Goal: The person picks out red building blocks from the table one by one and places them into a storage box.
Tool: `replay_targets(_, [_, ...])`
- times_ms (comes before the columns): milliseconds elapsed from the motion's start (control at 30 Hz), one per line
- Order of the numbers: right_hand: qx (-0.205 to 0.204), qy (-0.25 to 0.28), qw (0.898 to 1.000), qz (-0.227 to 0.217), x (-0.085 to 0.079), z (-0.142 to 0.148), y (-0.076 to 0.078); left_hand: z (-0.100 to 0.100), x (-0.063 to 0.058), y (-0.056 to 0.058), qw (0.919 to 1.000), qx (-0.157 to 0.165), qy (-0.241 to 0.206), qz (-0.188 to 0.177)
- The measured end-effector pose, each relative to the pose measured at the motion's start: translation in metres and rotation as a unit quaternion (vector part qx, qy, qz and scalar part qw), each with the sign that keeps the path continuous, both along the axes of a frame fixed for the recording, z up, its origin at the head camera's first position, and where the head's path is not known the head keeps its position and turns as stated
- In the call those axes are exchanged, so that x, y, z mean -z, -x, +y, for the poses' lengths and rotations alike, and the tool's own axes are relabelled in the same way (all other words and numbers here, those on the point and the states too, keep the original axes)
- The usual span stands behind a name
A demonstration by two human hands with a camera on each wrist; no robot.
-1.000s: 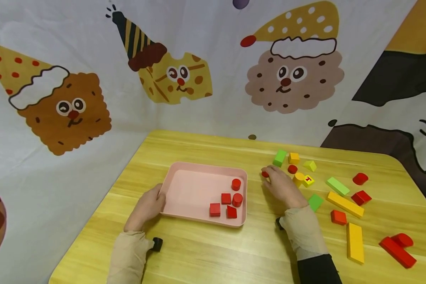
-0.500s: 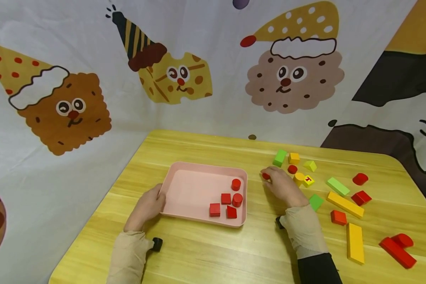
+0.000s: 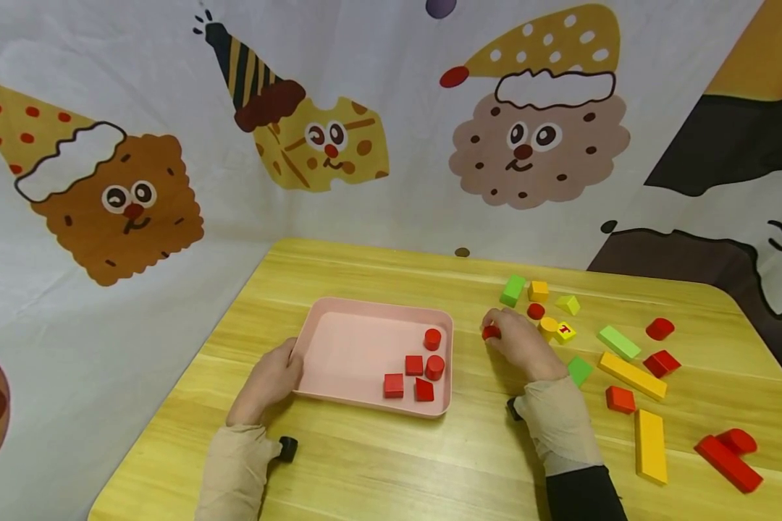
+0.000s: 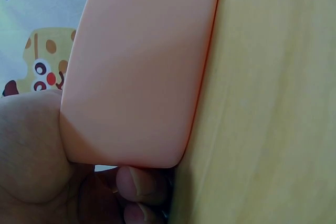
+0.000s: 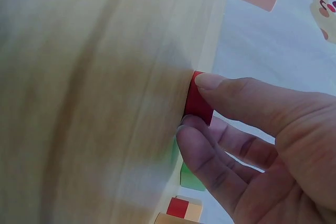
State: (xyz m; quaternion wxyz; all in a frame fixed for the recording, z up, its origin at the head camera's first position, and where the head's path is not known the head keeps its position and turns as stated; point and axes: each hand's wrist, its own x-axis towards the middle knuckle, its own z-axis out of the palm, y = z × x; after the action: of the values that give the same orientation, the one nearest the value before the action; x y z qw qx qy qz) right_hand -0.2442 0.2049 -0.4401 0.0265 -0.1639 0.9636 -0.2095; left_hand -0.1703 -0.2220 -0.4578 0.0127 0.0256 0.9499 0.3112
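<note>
The left hand grips the near-left side of a shallow pink tray, thumb at its rim and fingers curled at its end wall in the left wrist view. Several red blocks lie in the tray's right part, among them a red cylinder and a red cube. Right of the tray, the right hand pinches a small red block between thumb and fingertips, close to the tabletop. In the head view the fingers partly cover this block.
Loose blocks spread over the right side of the wooden table: a green block, a yellow cylinder, a long yellow block, a red bar and several others. A printed cloth hangs behind.
The red block has shifted slightly toward the person in the right hand's fingers, and more of it is covered. The left hand and tray have stayed in place.
</note>
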Motion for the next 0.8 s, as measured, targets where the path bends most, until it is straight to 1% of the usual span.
replay_targets(167, [-0.005,-0.004,1.0,0.011,-0.001,0.0,-0.002,0.0,-0.001,-0.001,1.0,0.002,-0.001,-0.001])
replay_targets(267, [-0.002,-0.006,1.0,0.014,-0.002,-0.001,-0.002,0.0,-0.001,0.0,1.0,0.001,-0.001,-0.001])
replay_targets(433, [0.008,-0.007,1.0,0.005,-0.005,-0.002,-0.004,0.0,0.0,0.0,1.0,0.002,-0.002,0.003])
replay_targets(567, [0.008,-0.011,1.0,-0.003,-0.007,-0.002,-0.005,0.0,-0.001,0.0,1.0,0.004,-0.003,0.003])
replay_targets(800, [0.004,-0.019,1.0,0.004,-0.012,-0.003,-0.007,0.001,0.002,0.0,1.0,-0.001,-0.003,0.002])
